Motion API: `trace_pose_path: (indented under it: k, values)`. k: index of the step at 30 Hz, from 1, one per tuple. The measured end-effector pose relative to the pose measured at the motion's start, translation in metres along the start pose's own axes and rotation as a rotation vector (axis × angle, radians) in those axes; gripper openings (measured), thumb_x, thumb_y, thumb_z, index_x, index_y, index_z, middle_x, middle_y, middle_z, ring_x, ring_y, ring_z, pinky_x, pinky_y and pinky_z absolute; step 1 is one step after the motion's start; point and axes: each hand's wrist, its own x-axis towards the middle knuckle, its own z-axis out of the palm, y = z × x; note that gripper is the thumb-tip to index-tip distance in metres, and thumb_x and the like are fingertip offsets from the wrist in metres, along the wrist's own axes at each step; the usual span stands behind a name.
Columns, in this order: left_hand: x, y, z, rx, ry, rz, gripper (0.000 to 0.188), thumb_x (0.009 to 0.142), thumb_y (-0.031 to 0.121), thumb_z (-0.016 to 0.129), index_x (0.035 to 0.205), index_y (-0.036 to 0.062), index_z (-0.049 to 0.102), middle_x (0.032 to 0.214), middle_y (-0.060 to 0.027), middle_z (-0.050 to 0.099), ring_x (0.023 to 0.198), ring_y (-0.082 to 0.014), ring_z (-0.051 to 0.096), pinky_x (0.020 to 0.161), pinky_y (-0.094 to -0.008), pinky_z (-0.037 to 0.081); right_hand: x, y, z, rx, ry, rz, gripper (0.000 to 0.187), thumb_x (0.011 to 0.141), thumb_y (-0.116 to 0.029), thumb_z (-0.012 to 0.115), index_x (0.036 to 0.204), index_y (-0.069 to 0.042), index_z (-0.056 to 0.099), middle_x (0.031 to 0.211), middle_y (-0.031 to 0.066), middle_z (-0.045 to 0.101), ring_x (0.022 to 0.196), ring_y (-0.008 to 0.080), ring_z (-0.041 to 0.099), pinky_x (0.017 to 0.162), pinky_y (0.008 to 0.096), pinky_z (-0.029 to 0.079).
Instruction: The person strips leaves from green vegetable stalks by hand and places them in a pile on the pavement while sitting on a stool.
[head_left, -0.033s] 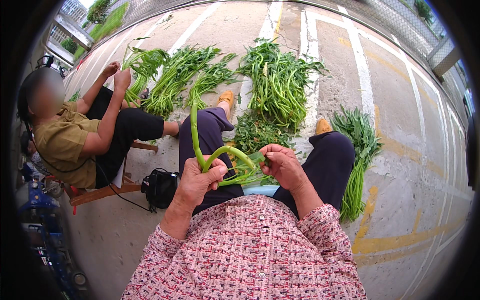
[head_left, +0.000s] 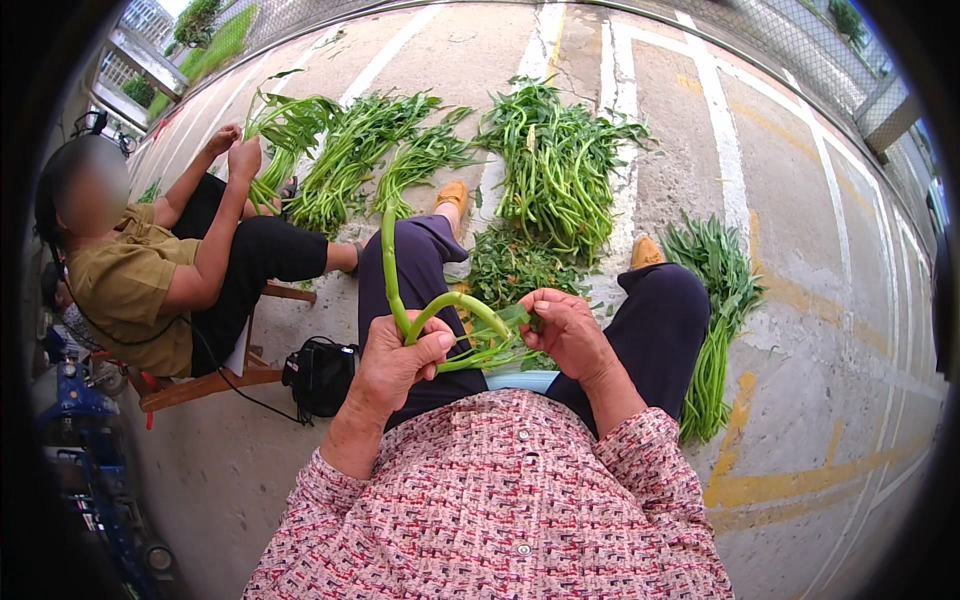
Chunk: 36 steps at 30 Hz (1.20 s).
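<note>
Closed around long green water spinach stems (head_left: 392, 268), my left hand (head_left: 402, 358) is above my left thigh. One thick stem rises from the fist and another bends over toward the right. Thinner stems run between the two hands. My right hand (head_left: 572, 338) pinches a green leaf (head_left: 518, 316) at the end of these stems, its thumb and fingers pressed together. Beyond my knees, a low heap of loose leaves (head_left: 515, 268) lies on the ground between my feet. Just behind it is a large pile of water spinach (head_left: 560, 165).
Another bundle of greens (head_left: 712, 335) lies beside my right leg, with more bunches (head_left: 352, 150) at the far left. A co-worker (head_left: 150, 275) sits on a wooden stool (head_left: 215, 388) at left, holding greens. A black bag (head_left: 322, 378) and cable are near my left leg.
</note>
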Motion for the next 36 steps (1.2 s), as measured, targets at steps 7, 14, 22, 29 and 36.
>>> trace_pose_path:
  k: [7,14,22,29,36]
  values:
    - [0.0,0.0,0.002,0.019,-0.006,-0.001,0.01,0.082,0.011,0.066,0.081,0.0012,0.064,0.061,-0.0012,0.056,0.045,-0.0037,0.048,0.039,-0.0141,0.033,0.001,0.002,-0.002,-0.17,-0.014,-0.113,0.015,0.088,-0.018,0.058,0.084,-0.003,0.059,0.067,0.0006,0.054,0.055,0.0064,0.044,0.048,0.0195,0.034]
    - [0.0,0.002,0.007,0.059,-0.005,0.04,0.009,0.082,0.011,0.065,0.08,0.0016,0.063,0.061,-0.0009,0.056,0.046,-0.0038,0.048,0.039,-0.0151,0.034,0.009,0.009,-0.006,-0.111,0.217,-0.337,0.015,0.089,-0.014,0.056,0.077,-0.005,0.055,0.063,-0.0004,0.051,0.05,0.0061,0.042,0.046,0.0192,0.03]
    - [0.0,0.001,0.004,0.014,0.024,-0.003,0.006,0.083,0.007,0.064,0.082,0.0002,0.063,0.062,-0.0011,0.056,0.047,-0.004,0.049,0.041,-0.0158,0.037,0.002,0.005,-0.005,-0.199,0.101,-0.139,0.008,0.088,-0.009,0.055,0.092,-0.004,0.059,0.074,0.0017,0.06,0.058,0.0077,0.054,0.052,0.0182,0.043]
    - [0.0,0.002,0.004,0.03,0.002,0.014,0.009,0.083,0.009,0.065,0.08,0.0009,0.063,0.06,-0.0006,0.056,0.046,-0.0035,0.048,0.04,-0.015,0.035,0.0,0.001,-0.001,-0.056,-0.002,-0.035,0.015,0.087,-0.007,0.049,0.098,-0.001,0.058,0.074,0.0051,0.059,0.058,0.0089,0.054,0.053,0.0182,0.043]
    - [0.0,0.0,0.005,0.051,0.007,0.016,0.01,0.083,0.011,0.065,0.08,0.0021,0.063,0.06,-0.0003,0.055,0.046,-0.0035,0.048,0.04,-0.0144,0.035,-0.001,0.001,0.004,-0.153,0.047,-0.114,0.014,0.088,-0.017,0.057,0.087,-0.003,0.059,0.067,0.0007,0.056,0.051,0.0063,0.047,0.048,0.0183,0.037]
